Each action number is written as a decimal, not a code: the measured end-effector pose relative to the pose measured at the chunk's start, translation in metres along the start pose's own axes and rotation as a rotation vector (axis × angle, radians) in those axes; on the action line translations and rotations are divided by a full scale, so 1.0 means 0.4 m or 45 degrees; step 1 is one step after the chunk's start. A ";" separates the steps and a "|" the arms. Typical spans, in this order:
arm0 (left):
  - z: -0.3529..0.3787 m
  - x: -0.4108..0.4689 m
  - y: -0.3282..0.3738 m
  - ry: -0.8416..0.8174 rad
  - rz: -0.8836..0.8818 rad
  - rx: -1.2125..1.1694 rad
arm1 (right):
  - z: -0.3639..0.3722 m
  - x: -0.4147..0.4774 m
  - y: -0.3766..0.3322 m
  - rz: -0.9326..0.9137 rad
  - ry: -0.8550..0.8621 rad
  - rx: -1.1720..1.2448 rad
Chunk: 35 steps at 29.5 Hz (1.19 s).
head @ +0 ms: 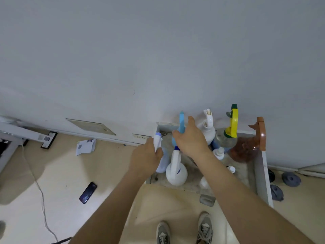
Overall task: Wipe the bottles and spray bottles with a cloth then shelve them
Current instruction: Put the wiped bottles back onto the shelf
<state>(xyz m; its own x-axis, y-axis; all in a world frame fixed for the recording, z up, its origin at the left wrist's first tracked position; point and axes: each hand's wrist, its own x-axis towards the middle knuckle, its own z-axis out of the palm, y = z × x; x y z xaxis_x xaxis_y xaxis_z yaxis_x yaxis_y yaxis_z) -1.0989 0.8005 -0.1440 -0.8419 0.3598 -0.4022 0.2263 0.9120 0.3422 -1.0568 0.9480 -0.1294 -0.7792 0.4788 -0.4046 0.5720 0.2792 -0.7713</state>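
By the far wall, left hand [146,159] gripped a lilac spray bottle [163,163]; right hand [191,141] reached a blue sprayer [181,120], hold unclear; shelving likely underway.

i count seven items at the low white shelf [262,173] against the wall.
1. pale bottle [162,163]: light blue body, white trigger head, tilted at the shelf's left edge. the left hand [146,159] grips its neck. i cannot tell whether it rests on the shelf.
2. white sprayer [175,173]: round white body, white head with a blue collar, upright, just right of item 1.
3. blue sprayer [181,122]: light blue head, upright behind item 2. the right hand [190,142] grips its neck and hides most of the body.
4. tall sprayer [207,131]: all white, upright at the back.
5. yellow sprayer [233,123]: clear body, yellow head, green nozzle, right of item 4.
6. brown sprayer [243,150]: translucent brown body, orange head, back right corner.
7. small bottle [219,153]: white, capped, in front of items 4 and 5.
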 end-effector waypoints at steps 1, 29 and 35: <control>-0.001 0.004 0.003 0.057 0.010 -0.008 | 0.011 0.026 -0.001 0.043 -0.001 -0.027; -0.037 -0.038 0.066 -0.054 0.384 -0.489 | -0.065 -0.113 0.036 -0.146 -0.049 -0.234; -0.007 -0.021 0.029 -0.287 0.756 0.122 | 0.080 -0.166 0.095 -0.097 -0.356 -0.556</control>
<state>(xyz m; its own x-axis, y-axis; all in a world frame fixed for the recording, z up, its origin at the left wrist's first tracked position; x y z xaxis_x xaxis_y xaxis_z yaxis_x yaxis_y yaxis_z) -1.0905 0.8074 -0.1343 -0.4385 0.8320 -0.3399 0.6738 0.5546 0.4882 -0.9914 0.9003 -0.1476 -0.8274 0.2197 -0.5168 0.5179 0.6544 -0.5510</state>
